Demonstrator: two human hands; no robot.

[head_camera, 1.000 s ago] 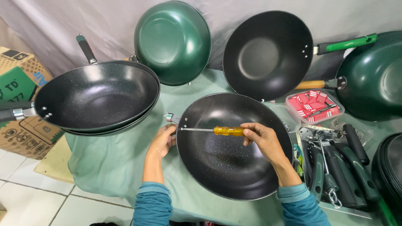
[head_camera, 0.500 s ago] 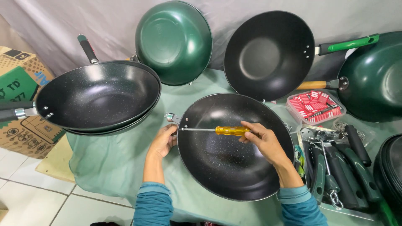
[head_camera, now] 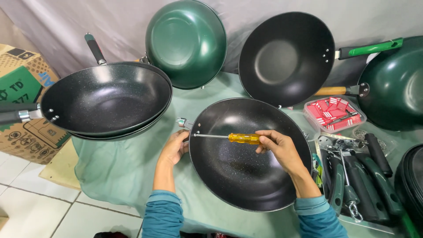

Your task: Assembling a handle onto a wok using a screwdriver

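A black speckled wok (head_camera: 246,176) lies on the green cloth in front of me. My right hand (head_camera: 280,147) holds a yellow-handled screwdriver (head_camera: 244,138) flat across the wok, its metal tip at the left rim. My left hand (head_camera: 174,148) grips that left rim, just below a small metal bracket (head_camera: 183,123) that sticks out from the wok.
Stacked black woks (head_camera: 105,99) with a long handle sit at the left. A green wok (head_camera: 187,42) and a black wok (head_camera: 286,57) lean on the back wall. Loose pan handles (head_camera: 361,180), a box of red packets (head_camera: 335,113) and a cardboard box (head_camera: 17,88) surround the work spot.
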